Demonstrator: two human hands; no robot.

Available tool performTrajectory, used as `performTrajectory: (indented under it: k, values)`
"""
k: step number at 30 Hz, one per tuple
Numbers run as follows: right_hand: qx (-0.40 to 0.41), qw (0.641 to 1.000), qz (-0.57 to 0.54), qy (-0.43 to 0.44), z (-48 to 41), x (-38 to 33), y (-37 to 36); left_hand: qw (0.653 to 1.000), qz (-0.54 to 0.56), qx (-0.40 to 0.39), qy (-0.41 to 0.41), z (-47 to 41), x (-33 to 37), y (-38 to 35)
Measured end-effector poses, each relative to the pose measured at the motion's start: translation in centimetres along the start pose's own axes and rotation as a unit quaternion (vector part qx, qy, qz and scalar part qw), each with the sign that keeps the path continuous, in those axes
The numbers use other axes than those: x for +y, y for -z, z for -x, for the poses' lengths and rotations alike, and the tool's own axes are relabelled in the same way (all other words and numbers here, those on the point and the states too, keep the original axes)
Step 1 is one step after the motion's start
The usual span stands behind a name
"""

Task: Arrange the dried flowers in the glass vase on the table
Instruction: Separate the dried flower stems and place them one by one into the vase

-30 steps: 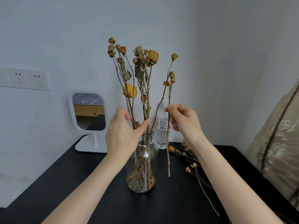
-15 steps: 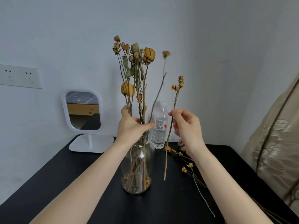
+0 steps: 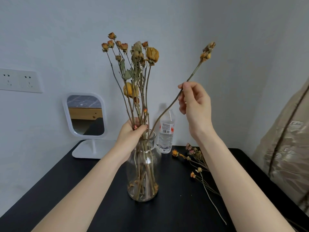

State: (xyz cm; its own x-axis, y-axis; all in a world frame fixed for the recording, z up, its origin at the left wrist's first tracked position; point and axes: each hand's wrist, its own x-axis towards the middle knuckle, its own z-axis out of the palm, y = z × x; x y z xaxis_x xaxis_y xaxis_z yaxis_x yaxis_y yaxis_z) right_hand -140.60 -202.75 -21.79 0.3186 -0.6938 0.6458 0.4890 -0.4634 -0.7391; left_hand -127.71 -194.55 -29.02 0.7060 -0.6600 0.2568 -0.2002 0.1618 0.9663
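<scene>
Centre: my left hand (image 3: pixel 132 133) grips the bunched dried flower stems (image 3: pixel 142 104); my right hand (image 3: pixel 196 104) pinches a thin brown stem (image 3: pixel 164 110), bowed enough to snap.

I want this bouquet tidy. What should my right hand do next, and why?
Probably swing it upright toward the bunch: the right hand pinches a stem leaning far right from the vase mouth, while the left hand grips the others.

One wide head-worn camera looks forward and slightly down, close over the table (image 3: pixel 175 215), vase (image 3: pixel 154 159) at twelve o'clock.
</scene>
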Motion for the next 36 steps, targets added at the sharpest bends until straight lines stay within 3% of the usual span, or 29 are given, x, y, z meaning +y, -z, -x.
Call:
performTrajectory:
  k: [7, 17, 26, 36]
  values:
    - [0.022, 0.997, 0.056, 0.057, -1.1, 0.2, -0.6, 1.0, 0.004, -0.004, -0.01, -0.3, -0.7, 0.1]
    - [-0.143, 0.951, 0.272, -0.034, 1.0, 3.0, -1.3, 1.0, 0.008, 0.006, -0.024, -0.5, -1.2, 0.0]
    - [-0.241, 0.901, 0.352, -0.078, 2.0, 4.2, -0.9, 1.0, 0.016, 0.0, -0.026, -0.4, -1.2, 0.1]
    - [-0.203, 0.919, 0.327, -0.083, 2.2, 4.5, -1.1, 1.0, 0.012, 0.006, -0.021, -0.3, -1.1, 0.1]
